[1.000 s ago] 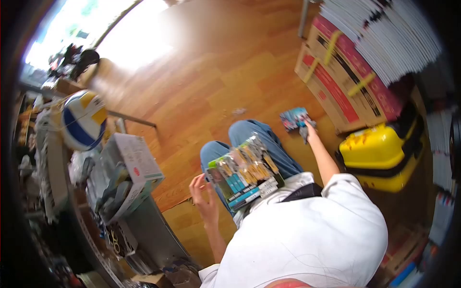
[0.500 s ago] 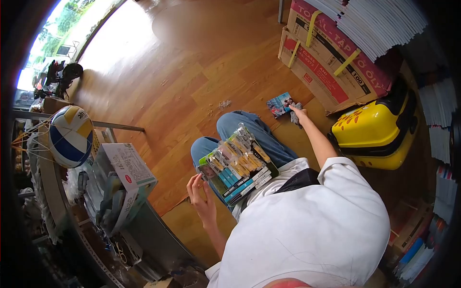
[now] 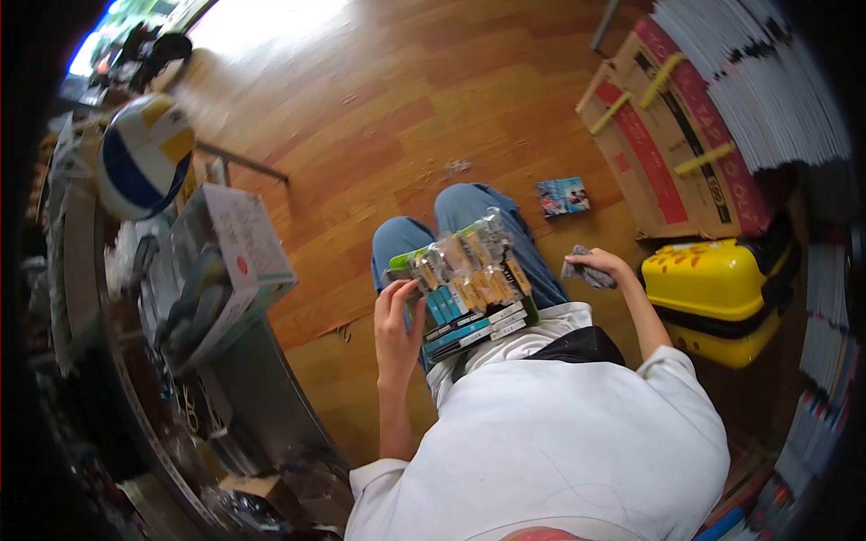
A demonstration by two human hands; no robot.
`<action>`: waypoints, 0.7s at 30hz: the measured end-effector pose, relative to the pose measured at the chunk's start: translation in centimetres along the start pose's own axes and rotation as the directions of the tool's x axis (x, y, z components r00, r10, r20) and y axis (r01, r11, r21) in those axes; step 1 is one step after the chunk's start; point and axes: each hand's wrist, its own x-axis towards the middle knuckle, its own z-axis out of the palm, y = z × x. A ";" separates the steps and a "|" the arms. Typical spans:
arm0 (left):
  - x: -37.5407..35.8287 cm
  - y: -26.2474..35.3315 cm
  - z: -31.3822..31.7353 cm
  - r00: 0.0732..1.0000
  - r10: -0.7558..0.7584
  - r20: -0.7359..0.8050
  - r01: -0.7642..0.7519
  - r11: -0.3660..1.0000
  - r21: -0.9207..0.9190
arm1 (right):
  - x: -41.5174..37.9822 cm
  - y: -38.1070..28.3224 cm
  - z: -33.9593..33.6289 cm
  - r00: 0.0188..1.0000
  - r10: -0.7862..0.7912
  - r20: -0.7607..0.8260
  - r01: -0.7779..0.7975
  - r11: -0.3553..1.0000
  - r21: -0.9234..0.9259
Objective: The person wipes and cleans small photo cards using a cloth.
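Note:
On my lap lies a dark tray (image 3: 534, 316) with a green edge, filled with several small boxes in clear wrap, some yellow, some blue and white. My left hand (image 3: 395, 326) is at the tray's left edge, fingers bent against its corner and thumb beside it. A crumpled grey cloth (image 3: 591, 269) is bunched in my right hand (image 3: 610, 263), which hovers right of my knees. Farther out on the floor rests a small blue picture packet (image 3: 563, 197), apart from the hand.
A yellow suitcase (image 3: 704, 287) stands at right beside a cardboard carton (image 3: 663, 144) topped by stacked notebooks (image 3: 776, 99). At left, a volleyball (image 3: 144, 158) hangs near a white box (image 3: 244, 243) and a shelf. Small scraps (image 3: 458, 166) lie on the wood floor.
My right hand has drawn back from the blue packet toward my body with the grey cloth. The packet stays on the floor. My left hand has closed in on the tray's edge. The view has shifted.

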 end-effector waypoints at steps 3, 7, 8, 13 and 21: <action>-0.1 -0.6 0.1 0.994 -0.103 0.029 0.101 0.993 0.065 | -3.8 -4.4 2.0 0.971 -0.238 -0.020 0.222 0.932 -0.286; 0.1 -1.2 -0.2 0.968 -0.251 -0.008 0.248 0.954 0.169 | -11.0 -13.7 6.5 0.649 -0.727 -0.222 0.595 0.668 -0.448; -0.2 -1.4 -0.1 0.960 -0.279 -0.008 0.276 0.944 0.183 | -12.7 -15.8 7.6 0.584 -0.776 -0.237 0.615 0.614 -0.496; -1.9 -0.4 0.7 0.959 -0.278 0.059 0.260 0.941 0.219 | -16.5 -20.5 11.0 0.624 -0.768 -0.145 0.613 0.596 -0.518; -3.6 -2.5 0.8 0.954 -0.294 0.051 0.289 0.953 0.087 | -17.2 -18.1 11.4 0.597 -0.802 -0.012 0.743 0.559 -0.369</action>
